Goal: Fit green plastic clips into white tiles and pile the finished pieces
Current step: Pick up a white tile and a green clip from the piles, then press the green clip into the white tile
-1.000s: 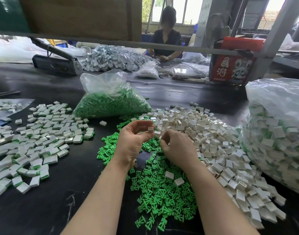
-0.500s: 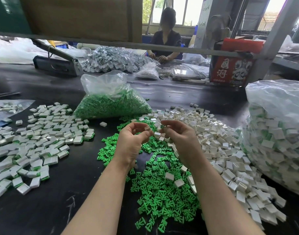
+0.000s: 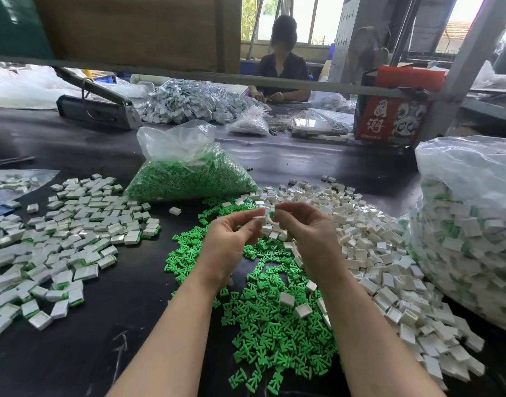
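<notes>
Both hands had risen from the heaps since the frame one second earlier and met above the bench (image 3: 74, 353). At the moment inspected, the left hand (image 3: 228, 242) pinched a white tile (image 3: 260, 219) between thumb and fingertips. The right hand (image 3: 306, 233) had its fingers curled, pinching a green clip (image 3: 271, 214) against the tile's edge; little of the clip showed, and whether it was seated could not be determined.

Below the hands a spread of loose green clips (image 3: 274, 325) lay on the dark bench, with a few stray tiles on top of it. Immediately right of that, touching it, ran a long heap of empty white tiles (image 3: 375, 253). On the left of the bench, well apart from the hands, lay the pile of finished pieces (image 3: 68, 239), white with green showing at their edges.

Behind the clips sat a clear bag of green clips (image 3: 188, 173), open at the top. A large clear bag of finished pieces (image 3: 469, 230) stood at the right edge. Across the bench a second person (image 3: 283, 70) was seated near a red carton (image 3: 389, 116).
</notes>
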A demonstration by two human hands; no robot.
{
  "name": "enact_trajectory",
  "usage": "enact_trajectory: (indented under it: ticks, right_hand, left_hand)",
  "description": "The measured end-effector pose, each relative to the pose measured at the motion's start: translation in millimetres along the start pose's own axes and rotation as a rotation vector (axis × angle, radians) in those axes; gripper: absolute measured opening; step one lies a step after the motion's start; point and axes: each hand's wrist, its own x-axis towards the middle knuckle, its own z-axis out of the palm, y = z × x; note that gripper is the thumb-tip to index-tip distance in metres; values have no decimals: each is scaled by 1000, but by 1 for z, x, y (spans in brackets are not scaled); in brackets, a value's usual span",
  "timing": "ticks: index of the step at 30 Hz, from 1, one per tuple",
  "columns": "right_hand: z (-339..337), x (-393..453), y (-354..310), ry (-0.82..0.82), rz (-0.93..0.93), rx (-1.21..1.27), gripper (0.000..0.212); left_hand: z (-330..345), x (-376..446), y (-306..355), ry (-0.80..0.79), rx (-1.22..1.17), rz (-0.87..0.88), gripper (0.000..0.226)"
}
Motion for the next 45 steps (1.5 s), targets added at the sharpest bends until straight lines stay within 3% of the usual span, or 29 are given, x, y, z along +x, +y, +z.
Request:
enact_trajectory:
  ticks: [16, 23, 26, 32, 38, 45]
  right_hand:
    - [7, -2, 4, 27, -43, -99, 16]
    - [4, -1, 6, -120, 34, -290, 14]
    - [5, 0, 4, -142, 18, -272, 14]
    - [4, 0, 4, -212, 55, -290, 16]
    - [6, -1, 9, -318, 128, -450, 31]
    - [7, -3, 10, -283, 68, -514, 39]
  left_hand:
    - [-3, -1, 1, 15, 4, 25, 14]
    - [-7, 2, -3, -26, 71, 25, 5]
    - [-13, 5, -6, -46, 162, -29, 13]
    - [-12, 2, -6, -279, 248, -129, 28]
    - [-6, -2, -5, -276, 322, -89, 29]
    - [4, -6, -1, -243, 351, -22, 27]
